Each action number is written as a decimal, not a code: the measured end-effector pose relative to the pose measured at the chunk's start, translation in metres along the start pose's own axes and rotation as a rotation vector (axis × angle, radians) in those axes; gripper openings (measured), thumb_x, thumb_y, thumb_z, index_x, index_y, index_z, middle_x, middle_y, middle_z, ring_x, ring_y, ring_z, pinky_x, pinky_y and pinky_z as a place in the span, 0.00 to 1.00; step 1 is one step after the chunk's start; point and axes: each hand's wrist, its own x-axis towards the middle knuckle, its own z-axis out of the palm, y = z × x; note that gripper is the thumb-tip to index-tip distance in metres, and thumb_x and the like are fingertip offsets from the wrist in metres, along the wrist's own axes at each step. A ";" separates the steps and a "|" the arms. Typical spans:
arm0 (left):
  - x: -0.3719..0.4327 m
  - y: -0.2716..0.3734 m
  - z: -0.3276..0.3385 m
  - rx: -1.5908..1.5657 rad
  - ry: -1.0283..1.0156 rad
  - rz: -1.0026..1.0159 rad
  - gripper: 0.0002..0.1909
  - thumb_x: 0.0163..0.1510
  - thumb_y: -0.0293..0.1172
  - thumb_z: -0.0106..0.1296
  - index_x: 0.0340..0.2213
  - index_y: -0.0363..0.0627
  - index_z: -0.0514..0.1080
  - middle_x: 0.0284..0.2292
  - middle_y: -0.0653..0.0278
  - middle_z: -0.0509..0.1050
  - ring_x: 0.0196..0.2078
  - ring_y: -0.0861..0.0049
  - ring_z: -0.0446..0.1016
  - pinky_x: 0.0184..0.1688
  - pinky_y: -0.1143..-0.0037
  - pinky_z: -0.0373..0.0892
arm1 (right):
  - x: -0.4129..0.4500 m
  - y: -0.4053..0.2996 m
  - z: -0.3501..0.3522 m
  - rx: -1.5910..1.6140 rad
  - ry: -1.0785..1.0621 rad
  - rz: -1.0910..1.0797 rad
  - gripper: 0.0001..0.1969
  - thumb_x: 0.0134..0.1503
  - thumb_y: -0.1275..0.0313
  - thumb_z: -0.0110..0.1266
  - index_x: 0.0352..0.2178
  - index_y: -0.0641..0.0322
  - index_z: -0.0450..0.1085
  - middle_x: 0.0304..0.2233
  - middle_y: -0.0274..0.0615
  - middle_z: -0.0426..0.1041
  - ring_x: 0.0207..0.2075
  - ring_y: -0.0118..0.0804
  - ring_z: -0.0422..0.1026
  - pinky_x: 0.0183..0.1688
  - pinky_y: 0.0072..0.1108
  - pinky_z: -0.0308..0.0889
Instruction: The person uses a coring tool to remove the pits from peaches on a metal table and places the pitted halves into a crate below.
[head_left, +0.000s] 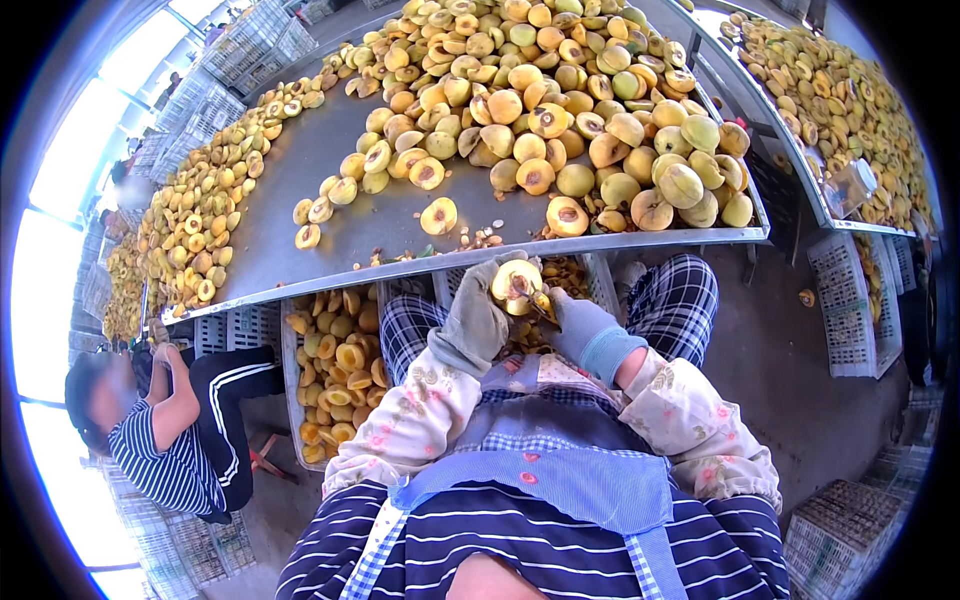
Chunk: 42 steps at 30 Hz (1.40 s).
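Note:
My gloved left hand (474, 319) holds a halved yellow peach (516, 285), its cut face and brown pit cavity turned up. In my gloved right hand (589, 326) is a small tool with a yellow handle (550, 306); its metal end touches the middle of the peach half. The tool's exact kind is partly hidden by fingers. Both hands are just off the near edge of a metal table (300, 195), over a crate holding peach scraps (566, 276). On the table, a cut peach half (439, 216) lies face up near the edge, beside loose pits and bits (480, 238).
A large heap of peaches (517, 97) covers the table's far and right parts. At my left stands a crate of peach halves (341, 367); beyond it a person (161, 427) sits at the table. To the right are another loaded table (840, 112) and a white crate (847, 307).

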 end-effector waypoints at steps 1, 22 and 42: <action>-0.001 0.003 -0.002 0.046 -0.007 -0.065 0.21 0.56 0.42 0.32 0.39 0.35 0.64 0.35 0.54 0.70 0.37 0.66 0.70 0.43 0.70 0.67 | -0.002 -0.006 -0.002 -0.064 -0.036 0.043 0.25 0.47 0.67 0.52 0.45 0.66 0.56 0.32 0.60 0.69 0.34 0.56 0.69 0.36 0.32 0.65; 0.000 -0.004 -0.018 0.663 -0.025 0.373 0.13 0.53 0.35 0.48 0.31 0.36 0.71 0.25 0.68 0.72 0.27 0.87 0.67 0.30 0.85 0.64 | -0.013 -0.047 -0.015 0.665 -0.483 0.159 0.06 0.52 0.72 0.46 0.30 0.62 0.61 0.12 0.31 0.59 0.08 0.23 0.55 0.08 0.15 0.52; -0.001 0.017 -0.030 -0.174 0.108 -0.021 0.22 0.55 0.50 0.38 0.33 0.40 0.66 0.28 0.57 0.70 0.28 0.68 0.72 0.28 0.71 0.73 | 0.027 -0.026 0.054 0.451 -0.124 -0.327 0.11 0.52 0.65 0.49 0.29 0.63 0.61 0.23 0.39 0.71 0.21 0.40 0.70 0.26 0.27 0.66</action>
